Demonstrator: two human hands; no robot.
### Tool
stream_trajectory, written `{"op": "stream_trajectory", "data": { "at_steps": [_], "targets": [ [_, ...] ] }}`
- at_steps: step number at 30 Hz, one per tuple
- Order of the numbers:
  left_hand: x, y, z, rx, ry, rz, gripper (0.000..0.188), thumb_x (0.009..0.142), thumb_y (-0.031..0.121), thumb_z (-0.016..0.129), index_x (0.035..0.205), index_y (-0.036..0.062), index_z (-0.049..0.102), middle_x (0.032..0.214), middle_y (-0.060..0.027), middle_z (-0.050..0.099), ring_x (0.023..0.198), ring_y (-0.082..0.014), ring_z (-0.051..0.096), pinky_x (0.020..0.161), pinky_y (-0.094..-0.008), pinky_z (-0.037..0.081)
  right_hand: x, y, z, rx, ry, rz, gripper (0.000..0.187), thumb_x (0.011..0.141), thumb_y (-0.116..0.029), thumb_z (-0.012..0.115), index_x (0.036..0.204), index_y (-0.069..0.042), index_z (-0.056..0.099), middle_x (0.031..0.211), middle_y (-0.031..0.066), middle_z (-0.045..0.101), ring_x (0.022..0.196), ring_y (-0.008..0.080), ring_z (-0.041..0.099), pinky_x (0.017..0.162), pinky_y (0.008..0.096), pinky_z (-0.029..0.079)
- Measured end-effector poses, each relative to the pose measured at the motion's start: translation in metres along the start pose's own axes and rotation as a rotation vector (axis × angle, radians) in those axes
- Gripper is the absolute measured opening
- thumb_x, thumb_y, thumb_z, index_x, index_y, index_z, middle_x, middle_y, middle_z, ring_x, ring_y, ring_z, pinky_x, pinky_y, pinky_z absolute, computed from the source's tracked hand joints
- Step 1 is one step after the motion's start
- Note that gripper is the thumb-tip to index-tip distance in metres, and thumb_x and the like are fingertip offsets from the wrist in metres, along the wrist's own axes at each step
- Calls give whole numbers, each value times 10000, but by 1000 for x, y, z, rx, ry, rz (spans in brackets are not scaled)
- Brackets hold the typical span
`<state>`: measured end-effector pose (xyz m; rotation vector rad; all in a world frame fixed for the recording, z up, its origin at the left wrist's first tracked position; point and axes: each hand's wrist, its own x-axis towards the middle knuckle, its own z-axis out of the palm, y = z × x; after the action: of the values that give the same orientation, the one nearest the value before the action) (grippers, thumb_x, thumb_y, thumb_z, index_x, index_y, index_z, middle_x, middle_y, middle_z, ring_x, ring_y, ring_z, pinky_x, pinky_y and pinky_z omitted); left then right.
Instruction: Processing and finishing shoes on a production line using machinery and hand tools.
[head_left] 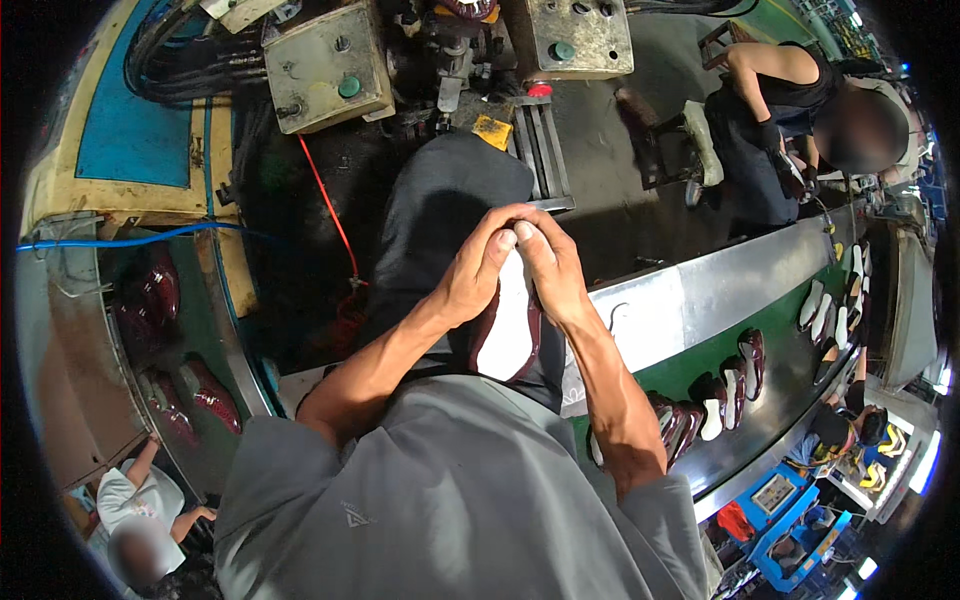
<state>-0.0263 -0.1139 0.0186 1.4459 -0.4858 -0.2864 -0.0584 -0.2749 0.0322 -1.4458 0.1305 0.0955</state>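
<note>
Between my two hands is a dark red, glossy shoe upper (pixel 483 335) with a white insole (pixel 512 318) facing up. My left hand (pixel 478 262) grips its far end from the left, the thumb pressing near the tip. On the other side my right hand (pixel 552 262) wraps round the same end, its thumb beside the left one. The fingers of both hands curl over the far tip and hide it. The shoe's wider end points toward my body, above my lap.
Dark red shoes (pixel 752 362) and white-soled ones stand on a green conveyor (pixel 690 372) at right, behind a metal ledge (pixel 700 290). More shoes (pixel 210 392) lie on the left belt. Ahead are machine control boxes (pixel 330 70) and a red hose (pixel 325 200). Co-workers sit nearby.
</note>
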Motion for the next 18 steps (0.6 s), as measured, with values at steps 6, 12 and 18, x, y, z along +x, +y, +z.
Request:
{"op": "stream_trajectory", "data": {
  "at_steps": [6, 12, 18],
  "targets": [
    [6, -6, -14, -258, -161, -70, 473, 1194, 298, 402, 1523, -16, 533, 1491, -158, 603, 1419, -267, 549, 1220, -384, 394, 2, 8, -3, 66, -56, -11, 393, 1134, -337, 614, 1317, 8, 666, 1162, 37, 668, 1066, 118, 577, 961, 288, 478],
    [2, -14, 4, -140, -28, -119, 493, 1191, 319, 432, 1566, 7, 501, 1544, -140, 569, 1444, -254, 527, 1234, -377, 376, 6, 14, -4, 97, 35, 106, 445, 1135, -390, 612, 1341, 1, 662, 1139, 27, 666, 1035, 111, 572, 933, 282, 477],
    [-7, -18, -18, -356, -156, -173, 587, 1177, 328, 480, 1670, 26, 378, 1668, -108, 458, 1566, -237, 399, 1296, -383, 298, 8, 15, -7, 101, -48, 155, 490, 1130, -412, 615, 1370, 14, 649, 1178, 44, 669, 1075, 135, 580, 976, 295, 474]
  ]
}}
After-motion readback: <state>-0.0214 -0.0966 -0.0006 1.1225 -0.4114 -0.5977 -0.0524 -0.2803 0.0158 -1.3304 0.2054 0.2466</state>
